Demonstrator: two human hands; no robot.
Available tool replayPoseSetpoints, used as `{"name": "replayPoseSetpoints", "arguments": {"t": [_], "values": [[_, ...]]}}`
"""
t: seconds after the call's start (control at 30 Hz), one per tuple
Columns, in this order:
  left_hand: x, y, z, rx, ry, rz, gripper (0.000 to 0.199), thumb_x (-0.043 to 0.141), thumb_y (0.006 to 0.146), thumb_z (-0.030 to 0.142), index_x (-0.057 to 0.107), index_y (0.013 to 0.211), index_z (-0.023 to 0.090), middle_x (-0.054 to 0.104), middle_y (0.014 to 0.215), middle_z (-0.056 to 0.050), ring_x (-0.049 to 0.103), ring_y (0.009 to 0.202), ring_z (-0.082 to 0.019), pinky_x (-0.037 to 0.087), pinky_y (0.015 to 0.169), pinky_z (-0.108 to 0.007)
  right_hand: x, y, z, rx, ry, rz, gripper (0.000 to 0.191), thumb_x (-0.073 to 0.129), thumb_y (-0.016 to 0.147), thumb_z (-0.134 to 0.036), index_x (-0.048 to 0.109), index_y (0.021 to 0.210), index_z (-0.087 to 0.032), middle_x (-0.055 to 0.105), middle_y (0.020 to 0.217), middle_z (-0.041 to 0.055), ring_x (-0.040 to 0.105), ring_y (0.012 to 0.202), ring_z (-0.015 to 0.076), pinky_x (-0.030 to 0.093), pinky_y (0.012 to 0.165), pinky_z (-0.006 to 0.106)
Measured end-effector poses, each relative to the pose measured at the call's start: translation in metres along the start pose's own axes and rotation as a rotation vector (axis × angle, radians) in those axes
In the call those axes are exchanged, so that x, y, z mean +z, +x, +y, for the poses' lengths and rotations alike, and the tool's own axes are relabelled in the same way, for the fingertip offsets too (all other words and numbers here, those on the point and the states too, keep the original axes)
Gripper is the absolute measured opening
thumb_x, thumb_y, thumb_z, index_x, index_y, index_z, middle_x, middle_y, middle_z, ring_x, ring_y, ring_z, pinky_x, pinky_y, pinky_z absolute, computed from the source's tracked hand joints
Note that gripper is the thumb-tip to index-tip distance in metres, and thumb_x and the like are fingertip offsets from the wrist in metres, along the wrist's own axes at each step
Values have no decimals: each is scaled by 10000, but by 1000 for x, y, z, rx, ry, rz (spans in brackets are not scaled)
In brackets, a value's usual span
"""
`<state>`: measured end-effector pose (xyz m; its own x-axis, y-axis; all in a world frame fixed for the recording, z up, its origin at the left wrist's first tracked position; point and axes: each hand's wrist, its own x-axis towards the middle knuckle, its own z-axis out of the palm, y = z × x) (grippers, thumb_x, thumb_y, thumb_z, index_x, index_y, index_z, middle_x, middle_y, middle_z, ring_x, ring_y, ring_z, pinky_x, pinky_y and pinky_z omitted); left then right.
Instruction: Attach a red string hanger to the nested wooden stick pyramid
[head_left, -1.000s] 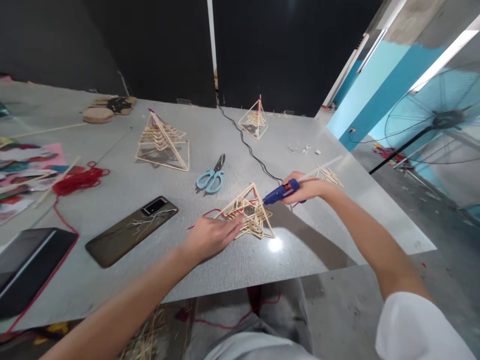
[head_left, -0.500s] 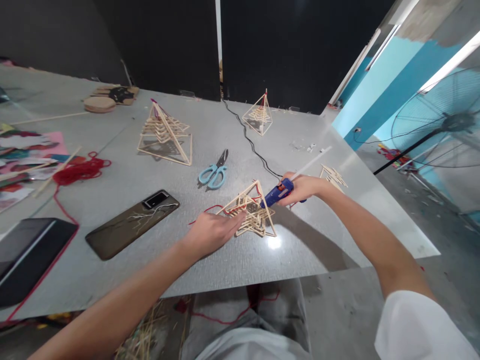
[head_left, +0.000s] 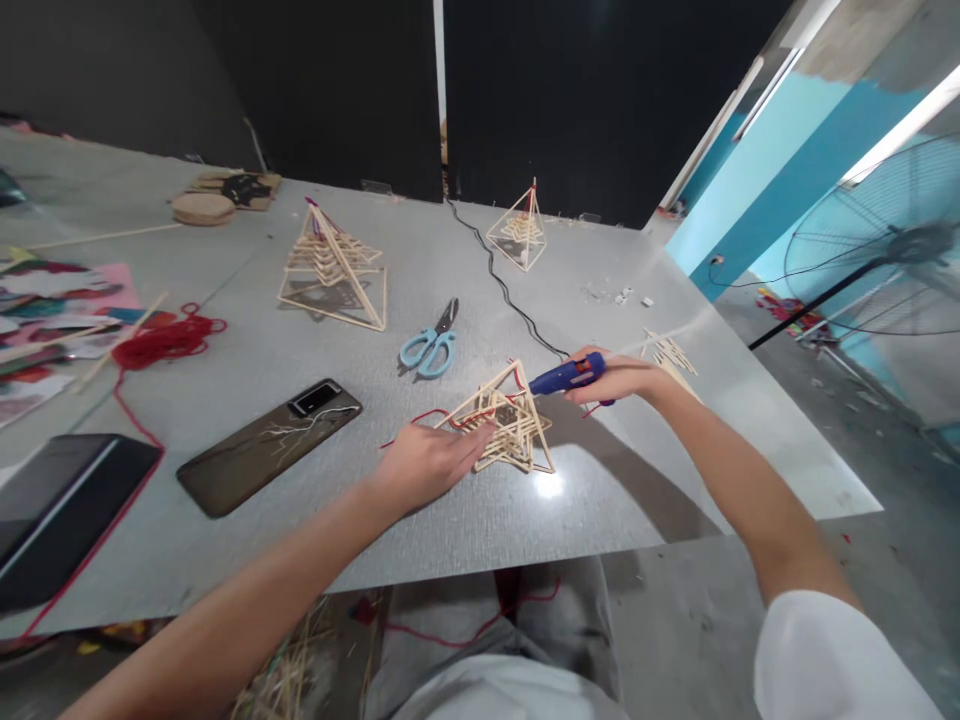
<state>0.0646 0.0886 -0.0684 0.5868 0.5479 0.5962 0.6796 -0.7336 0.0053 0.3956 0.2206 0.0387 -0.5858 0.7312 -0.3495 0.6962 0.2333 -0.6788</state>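
Note:
My left hand (head_left: 431,462) is closed on the left side of a small wooden stick pyramid (head_left: 517,440), which lies tilted on the table with red yarn threaded through it. My right hand (head_left: 611,380) grips a blue hot glue gun (head_left: 566,376) with a long clear glue stick sticking out of its back. The gun's nozzle points left, close to the pyramid's upper right stick; whether it touches cannot be made out. Light blue scissors (head_left: 430,350) lie just beyond the pyramid, blades pointing away.
Two more stick pyramids (head_left: 337,265) (head_left: 523,230) stand farther back. A phone (head_left: 270,445), red yarn (head_left: 169,340) and a dark case (head_left: 67,520) lie left. Loose sticks (head_left: 670,352) are at right, and a black cord (head_left: 502,285) crosses the grey table (head_left: 450,540).
My right hand has drawn the glue gun slightly right and up, turning it more level, away from the pyramid's inside. My left hand stays on the pyramid.

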Motion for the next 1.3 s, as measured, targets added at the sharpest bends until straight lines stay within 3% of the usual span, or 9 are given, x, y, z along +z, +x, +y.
{"name": "replayPoseSetpoints", "arguments": {"t": [0.07,0.27,0.37,0.43,0.63,0.8,0.97,1.1,1.3], "values": [[0,1,0,21,22,23,303,536,1119,273,713,1349,186,768,716,8,678,548,-123,482,547,-219,4,-3,22,-5,77,247,285,829,634,-438,655,682,-218,592,606,-33,540,598,140,449,563,265],[-3,4,2,27,37,35,279,553,1120,249,711,1335,165,783,720,15,698,561,-125,485,555,-232,39,-4,72,72,116,687,374,615,803,-617,626,807,-243,704,781,70,685,800,255,578,772,384],[-4,5,2,34,33,48,276,560,1116,235,708,1336,160,781,713,25,699,553,-123,481,554,-240,55,-3,80,92,107,805,344,622,818,-595,645,855,-254,757,882,112,731,987,320,585,936,445],[-5,5,2,37,29,61,273,576,1108,227,708,1336,158,784,719,30,698,547,-121,478,553,-245,61,-2,81,93,97,821,334,652,814,-587,652,865,-257,766,882,120,738,1030,336,586,953,448],[-5,5,1,29,32,60,282,598,1088,225,723,1335,172,745,665,44,669,523,-125,465,538,-250,65,-6,79,157,63,686,392,685,845,-628,669,905,-241,765,838,106,755,1023,347,612,884,414],[-3,3,1,-23,-35,6,330,529,1102,269,727,1358,204,743,691,1,669,573,-133,514,619,-223,51,-14,68,143,85,534,452,670,863,-616,695,1025,-195,800,1003,166,765,1014,345,624,939,473],[-4,2,2,-45,-33,-10,326,512,1111,289,740,1333,219,745,696,-5,671,588,-134,523,639,-219,17,-17,31,53,77,202,358,846,670,-451,787,919,-201,792,859,67,753,870,275,640,846,390],[-8,5,3,-32,-14,0,288,540,1114,283,750,1297,209,765,701,7,696,598,-124,519,631,-217,0,-9,-14,-12,-2,-53,287,783,699,-409,779,897,-202,707,733,-3,687,711,190,593,652,294],[-12,11,7,-10,26,50,251,653,1096,366,734,1252,187,761,663,49,711,555,-120,486,559,-263,-7,2,-46,-78,-196,4,207,740,719,-390,741,835,-220,651,726,-15,608,688,167,499,632,277]]}}
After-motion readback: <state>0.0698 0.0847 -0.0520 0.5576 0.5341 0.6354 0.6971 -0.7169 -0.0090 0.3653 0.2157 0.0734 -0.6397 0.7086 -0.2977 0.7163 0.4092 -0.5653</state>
